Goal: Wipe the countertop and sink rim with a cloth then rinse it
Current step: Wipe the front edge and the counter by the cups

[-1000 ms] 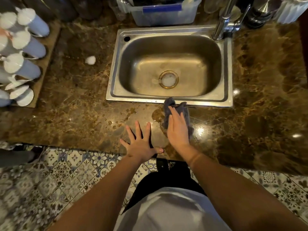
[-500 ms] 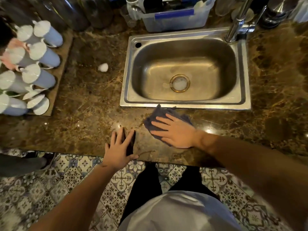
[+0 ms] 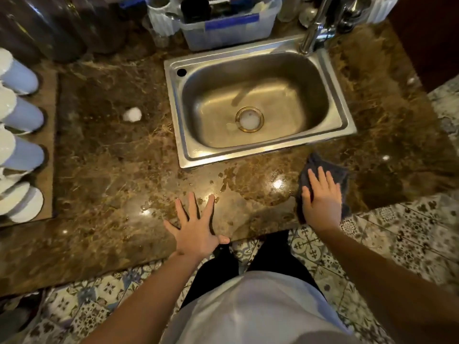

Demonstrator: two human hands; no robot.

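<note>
Head view: the right grip [image 3: 321, 194] lies flat with fingers spread, palm pressing the dark cloth [image 3: 340, 175] onto the brown marble worktop [image 3: 111, 170], pinching nothing. The cloth sits just in front of the sink's [image 3: 183, 155] front right corner, near the worktop edge. The left grip [image 3: 196, 227] rests splayed and empty on the worktop in front of the sink, among wet smears [image 3: 226, 182].

This is a kitchen: a steel sink [image 3: 258, 103] with a tap [image 3: 314, 28] is set into a brown marble counter [image 3: 111, 170]. White cups [image 3: 19, 155] lie in a row on the left, a plastic tub [image 3: 226, 28] holds utensils behind the sink, and patterned tiles [image 3: 409, 232] cover the floor.
</note>
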